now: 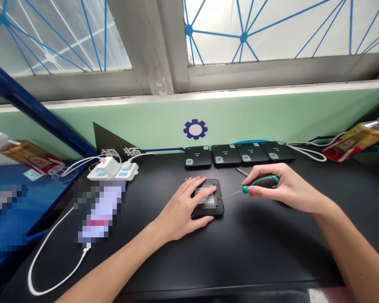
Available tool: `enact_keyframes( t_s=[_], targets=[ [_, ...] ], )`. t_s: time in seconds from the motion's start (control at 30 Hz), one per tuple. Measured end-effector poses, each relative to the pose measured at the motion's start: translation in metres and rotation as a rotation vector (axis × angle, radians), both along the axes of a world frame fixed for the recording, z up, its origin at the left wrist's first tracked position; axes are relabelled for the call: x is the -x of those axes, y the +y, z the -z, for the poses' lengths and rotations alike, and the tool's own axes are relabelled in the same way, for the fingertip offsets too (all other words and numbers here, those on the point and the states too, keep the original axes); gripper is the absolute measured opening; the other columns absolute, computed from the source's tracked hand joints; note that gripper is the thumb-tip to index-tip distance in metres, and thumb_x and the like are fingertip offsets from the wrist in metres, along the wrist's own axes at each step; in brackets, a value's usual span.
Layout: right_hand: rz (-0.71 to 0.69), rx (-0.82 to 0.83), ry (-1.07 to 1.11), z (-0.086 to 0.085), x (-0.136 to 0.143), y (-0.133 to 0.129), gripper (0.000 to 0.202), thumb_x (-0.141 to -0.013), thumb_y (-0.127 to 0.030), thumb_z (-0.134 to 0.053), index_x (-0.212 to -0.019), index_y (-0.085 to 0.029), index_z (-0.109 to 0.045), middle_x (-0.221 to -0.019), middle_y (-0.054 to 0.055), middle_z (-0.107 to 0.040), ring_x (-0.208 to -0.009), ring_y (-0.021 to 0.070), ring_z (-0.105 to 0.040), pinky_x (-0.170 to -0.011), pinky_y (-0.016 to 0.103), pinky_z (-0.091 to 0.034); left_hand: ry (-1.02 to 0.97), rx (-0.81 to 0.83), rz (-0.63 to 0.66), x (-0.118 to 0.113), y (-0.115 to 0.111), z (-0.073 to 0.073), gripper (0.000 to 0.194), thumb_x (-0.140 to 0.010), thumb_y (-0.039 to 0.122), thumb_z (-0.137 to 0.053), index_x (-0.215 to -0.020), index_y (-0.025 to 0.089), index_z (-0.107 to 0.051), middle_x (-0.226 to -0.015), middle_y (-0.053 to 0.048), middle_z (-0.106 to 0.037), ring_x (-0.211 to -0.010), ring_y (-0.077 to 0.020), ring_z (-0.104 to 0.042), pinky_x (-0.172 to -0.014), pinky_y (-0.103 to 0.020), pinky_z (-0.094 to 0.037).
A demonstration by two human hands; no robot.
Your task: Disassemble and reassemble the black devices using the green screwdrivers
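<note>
A flat black electronic device (220, 206) with a printed label in its recessed middle lies on the table before me. My left hand (189, 204) holds it down from the left, thumb along the near edge, index finger across the label and other fingers toward the far edge. In my right hand (286, 187) is a screwdriver (263, 182) with a green and black handle, fingers wrapped around it. Its thin shaft points left, the tip at the device's right side; whether it sits in a screw I cannot tell. Behind it lies a thin metal rod (241, 171), partly hidden by my right hand.
Several similar black devices (197, 158) stand in a row along the green wall. At left are a white power strip (113, 171) with chargers, a blurred-out phone (102, 212) and its white cable (31, 269). Drink bottles (356, 141) lie tilted at both sides.
</note>
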State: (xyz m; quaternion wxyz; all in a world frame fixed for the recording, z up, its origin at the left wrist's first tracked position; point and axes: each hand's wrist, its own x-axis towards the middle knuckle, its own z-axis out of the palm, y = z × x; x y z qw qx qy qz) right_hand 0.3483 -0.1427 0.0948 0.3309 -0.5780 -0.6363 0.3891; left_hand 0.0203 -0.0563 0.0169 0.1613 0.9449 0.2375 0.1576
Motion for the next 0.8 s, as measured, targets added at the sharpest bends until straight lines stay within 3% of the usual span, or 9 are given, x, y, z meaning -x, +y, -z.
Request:
enact_keyframes(
  t_s=[0.13,0.27,0.6,0.8],
  targets=[
    [-0.015,0.047,-0.029,-0.003,-0.008,0.0,0.021,-0.096,-0.045,-0.083,-0.094,-0.024,-0.079,-0.089,0.002,-0.077,-0.073,0.0174,-0.072,-0.063,0.026,-0.055,-0.017,-0.028,0.007,0.0,-0.001,0.003,0.076,-0.1,0.039,-0.084,-0.169,0.038,-0.053,-0.179,-0.013,-0.041,-0.165,-0.0441,-0.041,-0.134,-0.071,-0.041],
    [-0.034,0.059,-0.059,-0.002,-0.005,0.001,0.018,-0.096,-0.041,-0.081,-0.093,-0.024,-0.078,-0.09,0.002,-0.077,-0.076,0.0178,-0.07,-0.067,0.027,-0.055,-0.046,-0.047,0.019,0.001,0.0,0.009,0.076,-0.099,0.037,-0.084,-0.168,0.041,-0.053,-0.178,-0.012,-0.04,-0.164,-0.0444,-0.041,-0.133,-0.071,-0.041],
    [-0.032,0.071,-0.066,-0.003,-0.002,-0.002,0.02,-0.091,-0.04,-0.083,-0.093,-0.021,-0.077,-0.088,0.004,-0.075,-0.07,0.017,-0.064,-0.059,0.028,-0.047,-0.046,-0.046,0.03,0.001,0.002,0.011,0.075,-0.1,0.038,-0.083,-0.169,0.04,-0.053,-0.179,-0.012,-0.039,-0.164,-0.0445,-0.04,-0.133,-0.071,-0.039],
    [-0.048,0.082,-0.041,-0.001,-0.002,-0.003,0.018,-0.092,-0.039,-0.082,-0.094,-0.022,-0.077,-0.092,0.004,-0.075,-0.076,0.0182,-0.067,-0.064,0.028,-0.051,-0.038,-0.042,0.03,0.001,0.002,0.01,0.074,-0.101,0.04,-0.083,-0.169,0.041,-0.053,-0.179,-0.011,-0.038,-0.164,-0.043,-0.04,-0.134,-0.07,-0.039]
  ],
)
